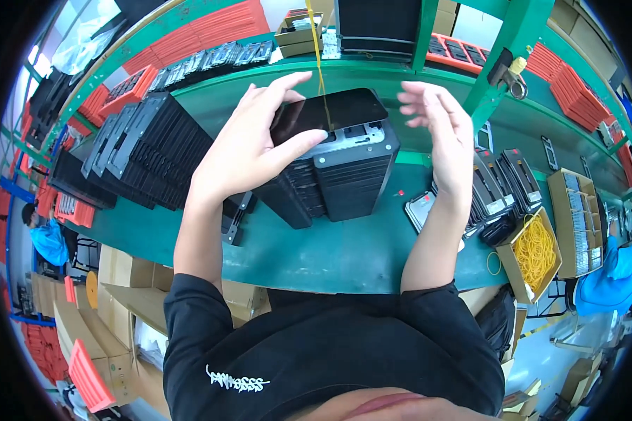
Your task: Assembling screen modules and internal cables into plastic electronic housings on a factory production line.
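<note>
In front of me, black frame-like trays (351, 189) stand in two adjoining tall stacks. On top lies a glossy black flat panel (344, 109), like a phone screen, with a silver metal part (358, 137) showing under its near edge. My left hand (260, 137) reaches around the panel's left end, fingers spread, thumb stretched along the near edge. Past the right end, my right hand (439, 130) is raised in the air, loosely curved and holding nothing. A thin yellow cord (316, 42) hangs behind the panel and reflects in it.
More black trays (147, 147) lean in stacks on the left of the green bench (295, 263). To the right are phone-like devices (505, 182), a box of yellow rubber bands (534, 249) and a divided carton (576, 217). A green post (505, 70) rises behind. People in blue sit at both sides.
</note>
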The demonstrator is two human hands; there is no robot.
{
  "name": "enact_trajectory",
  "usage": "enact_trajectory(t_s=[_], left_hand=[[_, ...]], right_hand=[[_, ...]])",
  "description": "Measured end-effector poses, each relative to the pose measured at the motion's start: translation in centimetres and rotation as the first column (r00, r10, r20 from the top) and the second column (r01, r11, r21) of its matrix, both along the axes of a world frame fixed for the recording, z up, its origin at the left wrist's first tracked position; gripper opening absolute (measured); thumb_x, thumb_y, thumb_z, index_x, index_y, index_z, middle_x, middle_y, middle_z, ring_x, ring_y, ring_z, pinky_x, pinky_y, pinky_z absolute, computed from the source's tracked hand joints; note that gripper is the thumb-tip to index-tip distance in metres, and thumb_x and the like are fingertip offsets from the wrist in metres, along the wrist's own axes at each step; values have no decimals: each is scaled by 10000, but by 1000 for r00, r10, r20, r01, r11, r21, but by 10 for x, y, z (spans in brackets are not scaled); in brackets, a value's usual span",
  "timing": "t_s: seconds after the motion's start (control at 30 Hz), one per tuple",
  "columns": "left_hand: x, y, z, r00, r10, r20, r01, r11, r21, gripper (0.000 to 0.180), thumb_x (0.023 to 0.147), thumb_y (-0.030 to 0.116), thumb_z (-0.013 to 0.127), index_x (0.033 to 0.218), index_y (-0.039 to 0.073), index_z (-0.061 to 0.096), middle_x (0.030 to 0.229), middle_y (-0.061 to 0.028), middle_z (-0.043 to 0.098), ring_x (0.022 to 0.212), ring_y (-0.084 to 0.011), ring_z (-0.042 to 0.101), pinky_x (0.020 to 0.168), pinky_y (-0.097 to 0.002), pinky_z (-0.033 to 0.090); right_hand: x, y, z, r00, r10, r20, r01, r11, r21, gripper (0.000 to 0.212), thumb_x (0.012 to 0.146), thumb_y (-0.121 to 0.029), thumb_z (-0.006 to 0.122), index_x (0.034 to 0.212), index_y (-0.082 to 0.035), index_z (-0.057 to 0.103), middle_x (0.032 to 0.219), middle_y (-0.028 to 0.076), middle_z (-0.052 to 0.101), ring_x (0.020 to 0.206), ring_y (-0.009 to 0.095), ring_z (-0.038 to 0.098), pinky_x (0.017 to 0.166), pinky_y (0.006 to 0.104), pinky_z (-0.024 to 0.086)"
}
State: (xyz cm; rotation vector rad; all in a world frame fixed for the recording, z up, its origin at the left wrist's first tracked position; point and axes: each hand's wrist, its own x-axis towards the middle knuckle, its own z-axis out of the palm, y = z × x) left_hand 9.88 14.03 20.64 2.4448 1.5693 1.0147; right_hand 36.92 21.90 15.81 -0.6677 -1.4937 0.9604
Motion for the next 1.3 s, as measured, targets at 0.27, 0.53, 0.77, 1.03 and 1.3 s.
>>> enact_trajectory(t_s=[0.27,0.53,0.77,1.03,1.3], left_hand=[[16,5,3,999,-13,-31,12,999,-46,779,867,279,798,1528,71,442,1224,-152,631,1142,-306,621,1058,-393,461],[1,0,3,1000,-21,23,22,999,-24,885,760,245,866,1523,72,451,1256,-135,648,1181,-280,636,1072,-393,480],[-1,-2,0,1000,6,14,-6,1000,-12,889,747,254,871,1515,72,462,1244,-136,659,1168,-261,641,1049,-395,499],[-4,-9,-2,995,32,96,-33,999,5,796,804,300,847,1489,81,504,1223,-156,657,1222,-343,605,1097,-435,439],[-51,-29,-10,999,16,-28,-19,996,-92,620,887,218,763,1444,54,547,1265,-172,634,1212,-324,605,1079,-402,437]], right_hand=[[-9,6,-12,965,188,181,-152,969,-194,494,1094,-335,481,1504,-61,511,1451,145,567,1310,228,534,1061,329,418],[-17,7,-26,932,281,228,-238,951,-197,606,1078,-301,511,1612,-73,338,1492,118,487,1276,186,484,1077,293,368],[-25,2,-18,940,292,178,-245,938,-244,620,1053,-229,537,1610,-52,330,1276,40,512,1018,134,456,976,269,379],[-25,-2,-13,936,323,142,-277,922,-271,612,1038,-199,519,1605,-55,339,1162,16,509,928,116,413,891,259,376],[-24,-2,-12,931,311,193,-245,922,-301,606,1028,-218,512,1598,-71,369,1173,15,519,942,122,416,919,255,370]])
